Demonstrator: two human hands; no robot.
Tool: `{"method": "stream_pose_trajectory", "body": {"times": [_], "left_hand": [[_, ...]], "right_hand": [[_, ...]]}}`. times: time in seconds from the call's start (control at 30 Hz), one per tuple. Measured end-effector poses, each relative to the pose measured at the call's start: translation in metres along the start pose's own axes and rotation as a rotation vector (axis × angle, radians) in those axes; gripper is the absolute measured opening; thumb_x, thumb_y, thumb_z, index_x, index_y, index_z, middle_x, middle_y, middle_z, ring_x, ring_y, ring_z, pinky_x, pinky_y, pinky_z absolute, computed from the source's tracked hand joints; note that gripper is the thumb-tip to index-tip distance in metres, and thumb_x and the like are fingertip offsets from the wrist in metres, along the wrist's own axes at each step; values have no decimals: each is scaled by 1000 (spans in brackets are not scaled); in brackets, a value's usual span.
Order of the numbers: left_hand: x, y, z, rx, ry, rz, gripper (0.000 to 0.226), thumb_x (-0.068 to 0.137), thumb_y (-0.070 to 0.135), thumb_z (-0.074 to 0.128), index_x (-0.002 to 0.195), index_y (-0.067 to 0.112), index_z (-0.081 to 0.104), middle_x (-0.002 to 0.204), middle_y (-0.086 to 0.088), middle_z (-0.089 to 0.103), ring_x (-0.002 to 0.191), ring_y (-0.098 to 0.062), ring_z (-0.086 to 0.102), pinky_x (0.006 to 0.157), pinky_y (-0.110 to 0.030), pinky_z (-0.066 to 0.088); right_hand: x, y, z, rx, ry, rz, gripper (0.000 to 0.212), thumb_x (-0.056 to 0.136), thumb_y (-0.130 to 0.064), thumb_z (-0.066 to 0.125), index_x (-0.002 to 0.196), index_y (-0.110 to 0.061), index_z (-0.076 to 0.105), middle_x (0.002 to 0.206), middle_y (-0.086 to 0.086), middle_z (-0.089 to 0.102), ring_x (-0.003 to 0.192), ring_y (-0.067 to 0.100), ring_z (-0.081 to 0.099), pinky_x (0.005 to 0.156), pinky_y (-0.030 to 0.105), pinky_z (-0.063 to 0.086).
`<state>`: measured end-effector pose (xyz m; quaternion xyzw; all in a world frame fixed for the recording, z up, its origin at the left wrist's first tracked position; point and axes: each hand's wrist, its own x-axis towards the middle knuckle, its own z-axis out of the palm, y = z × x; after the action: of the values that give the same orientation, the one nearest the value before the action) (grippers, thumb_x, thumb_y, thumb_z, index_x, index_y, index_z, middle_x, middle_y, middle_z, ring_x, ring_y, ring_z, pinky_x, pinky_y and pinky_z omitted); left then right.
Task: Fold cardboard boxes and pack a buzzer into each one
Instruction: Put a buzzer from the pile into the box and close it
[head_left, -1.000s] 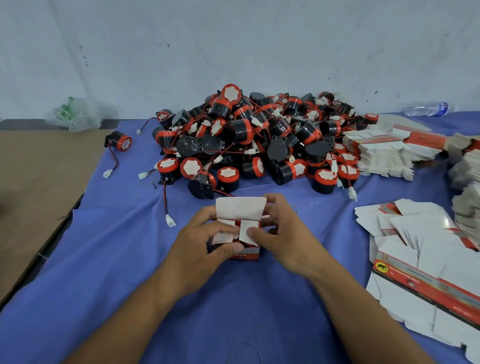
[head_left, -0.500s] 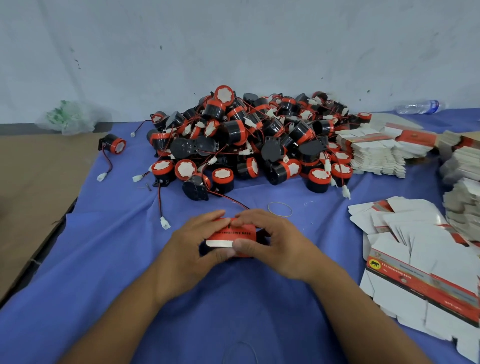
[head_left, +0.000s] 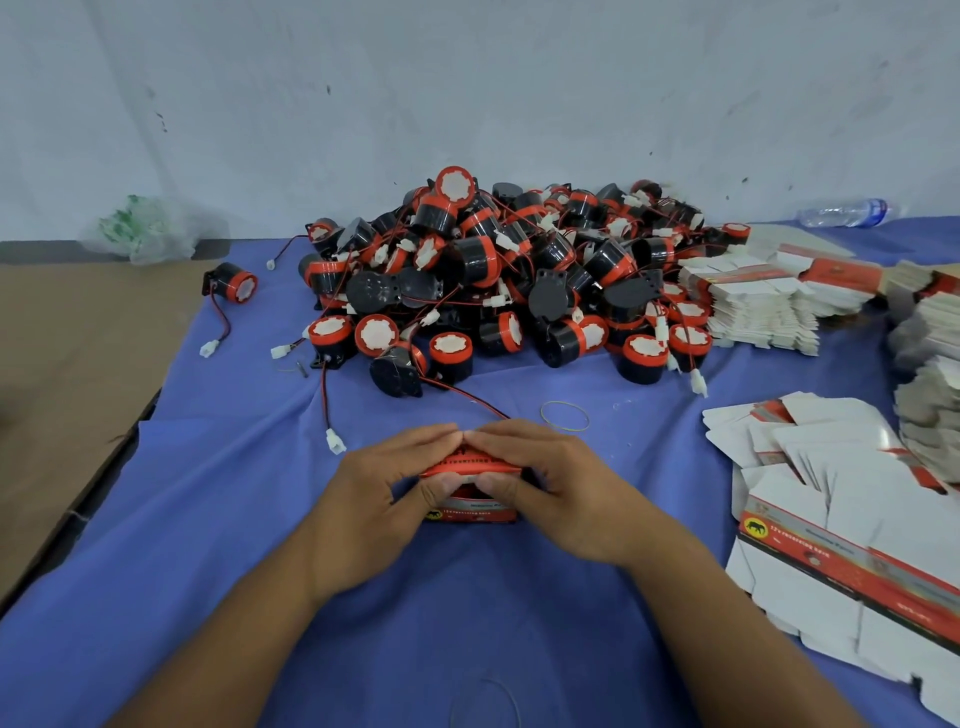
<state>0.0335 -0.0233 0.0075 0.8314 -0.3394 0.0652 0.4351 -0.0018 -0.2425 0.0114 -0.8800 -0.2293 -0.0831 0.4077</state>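
Cardboard box (head_left: 470, 512) clasped between hands, left hand (head_left: 384, 496) and right hand (head_left: 561, 493) curled round it, thumbs pressing its front

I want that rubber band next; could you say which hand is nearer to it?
Right. The right hand is just short of the rubber band; the left hand holds the box further left.

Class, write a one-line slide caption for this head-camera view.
Left hand and right hand grip a red box on blue cloth before heaped buzzers.
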Motion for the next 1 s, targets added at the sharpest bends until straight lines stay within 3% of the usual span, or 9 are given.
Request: {"method": "stream_pose_trajectory", "body": {"times": [0.1, 0.2, 0.3, 0.43, 0.53, 0.63, 0.73, 0.87, 1.0], "left_hand": [[-1, -3, -2, 14, -83, -20, 50, 90, 36, 56, 138, 21, 54, 147, 15, 45, 135, 9, 37, 111, -14, 32], [0, -4, -4, 46, -123, -8, 52, 89, 39, 55, 139, 23, 52, 151, 17, 38, 138, 9, 31, 114, -17, 29], [-1, -7, -5, 64, -153, 17, 56, 86, 42, 62, 139, 27, 50, 152, 17, 36, 140, 7, 29, 116, -19, 27], [0, -4, -2, 174, -89, 97, 48, 88, 37, 60, 134, 22, 58, 147, 10, 46, 139, -7, 39, 116, -30, 32], [0, 0, 0, 211, -61, 109, 41, 93, 30, 56, 133, 19, 59, 145, 8, 47, 142, -13, 36, 117, -20, 25], [-2, 4, 2, 298, -16, 247, 30, 90, 9, 66, 120, 7, 69, 136, 3, 54, 135, -19, 43, 114, -20, 30], [-1, 5, 2, 259, 9, 259, 27, 84, 5, 70, 111, 5, 74, 132, 3, 59, 132, -17, 47, 112, -21, 35], [-1, 2, 6, 206, 2, 158, 33, 85, 12, 75, 117, 7, 70, 133, 2, 61, 135, -11, 45, 110, -20, 35], [1, 2, 8, 145, 210, 103, 30, 87, 21, 65, 115, 9, 67, 128, 3, 60, 115, 0, 54, 96, -10, 41]], "right_hand": [[-3, 2, 2, 4, -77, 115, 46, 104, -40, 45, 147, -25, 49, 150, -13, 41, 139, 5, 38, 113, 36, 38], [-5, 1, 5, 17, -72, 119, 44, 105, -36, 45, 147, -25, 48, 153, -13, 37, 141, 1, 34, 116, 32, 34], [-6, -1, 9, -77, 45, 31, 38, 103, -28, 51, 139, -17, 58, 148, -5, 49, 137, 5, 43, 114, 27, 36], [-7, -5, 10, -230, 195, -93, 29, 99, -20, 59, 123, -8, 70, 131, 3, 65, 116, 21, 63, 102, 33, 47], [-5, -9, 10, -277, 190, -108, 29, 99, -17, 59, 122, -5, 70, 130, 6, 66, 115, 24, 64, 105, 40, 47], [-13, -7, 19, -379, 63, -98, 42, 101, -23, 54, 139, -4, 56, 151, 10, 46, 141, 25, 43, 122, 33, 25], [-18, -3, 23, -393, 29, -91, 50, 103, -18, 51, 152, -13, 39, 164, 4, 19, 153, 20, 16, 123, 22, 6], [-15, -4, 19, -206, 86, -11, 48, 99, -18, 61, 146, -20, 50, 159, 0, 32, 142, 12, 37, 114, 15, 26], [-13, -11, 0, -53, 175, 40, 37, 89, -21, 74, 125, -22, 68, 132, -3, 50, 113, 12, 55, 92, 17, 45]]}}
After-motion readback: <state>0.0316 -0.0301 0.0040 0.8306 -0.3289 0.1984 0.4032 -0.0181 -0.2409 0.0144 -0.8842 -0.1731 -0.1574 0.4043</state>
